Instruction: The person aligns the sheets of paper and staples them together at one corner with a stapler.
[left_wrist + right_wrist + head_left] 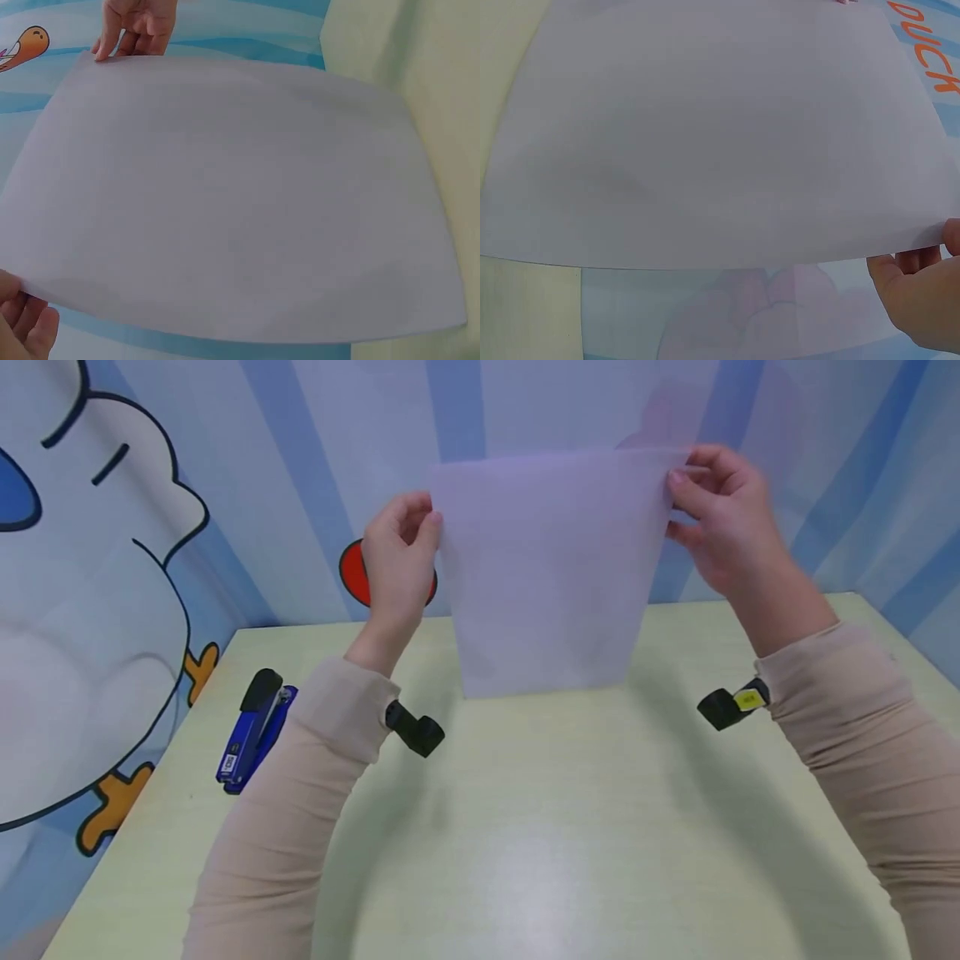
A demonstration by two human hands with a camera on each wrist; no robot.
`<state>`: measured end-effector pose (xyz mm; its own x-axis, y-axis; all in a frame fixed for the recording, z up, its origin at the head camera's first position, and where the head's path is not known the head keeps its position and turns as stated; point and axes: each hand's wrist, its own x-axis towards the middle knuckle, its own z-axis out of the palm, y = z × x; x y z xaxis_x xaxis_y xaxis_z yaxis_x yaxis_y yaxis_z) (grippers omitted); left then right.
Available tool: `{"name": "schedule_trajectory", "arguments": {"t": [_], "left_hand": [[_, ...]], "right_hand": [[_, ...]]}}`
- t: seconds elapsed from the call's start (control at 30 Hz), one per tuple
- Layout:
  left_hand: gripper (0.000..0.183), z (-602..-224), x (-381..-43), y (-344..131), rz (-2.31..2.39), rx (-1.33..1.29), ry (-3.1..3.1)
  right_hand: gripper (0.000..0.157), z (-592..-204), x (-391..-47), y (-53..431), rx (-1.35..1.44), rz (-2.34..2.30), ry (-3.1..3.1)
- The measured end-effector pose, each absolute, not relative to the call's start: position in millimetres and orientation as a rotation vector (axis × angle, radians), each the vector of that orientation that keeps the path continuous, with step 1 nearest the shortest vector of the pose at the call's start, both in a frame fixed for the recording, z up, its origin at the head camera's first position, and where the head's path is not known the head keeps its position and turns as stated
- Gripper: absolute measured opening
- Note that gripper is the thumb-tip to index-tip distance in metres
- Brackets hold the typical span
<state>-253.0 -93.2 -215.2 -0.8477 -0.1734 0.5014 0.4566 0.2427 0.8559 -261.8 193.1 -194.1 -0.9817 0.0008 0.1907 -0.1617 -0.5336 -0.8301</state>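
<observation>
A plain white sheet of paper (547,577) hangs upright in front of the wall in the head view, its lower edge close over the table. My left hand (405,552) pinches its left edge near the top corner. At the upper right corner, my right hand (723,514) pinches the sheet between thumb and fingers. The paper (240,195) bows slightly and fills most of the left wrist view, with the right hand (140,26) at its far edge. In the right wrist view, the right hand (922,289) grips a corner of the sheet (720,142).
A blue and black stapler (255,731) lies on the pale table (540,810), left of the left forearm. Behind the table stands a blue striped wall (300,443) with cartoon pictures. Small black cameras (416,731) sit at both sleeve cuffs.
</observation>
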Motion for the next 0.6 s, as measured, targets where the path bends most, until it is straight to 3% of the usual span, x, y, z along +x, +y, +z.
{"name": "schedule_trajectory", "arguments": {"t": [0.6], "left_hand": [[0.021,-222.7,-261.3,-98.1,-1.558,-0.349,-2.052]], "right_hand": [[0.01,-197.1,-263.2,193.5,0.374,2.339,-1.622]]}}
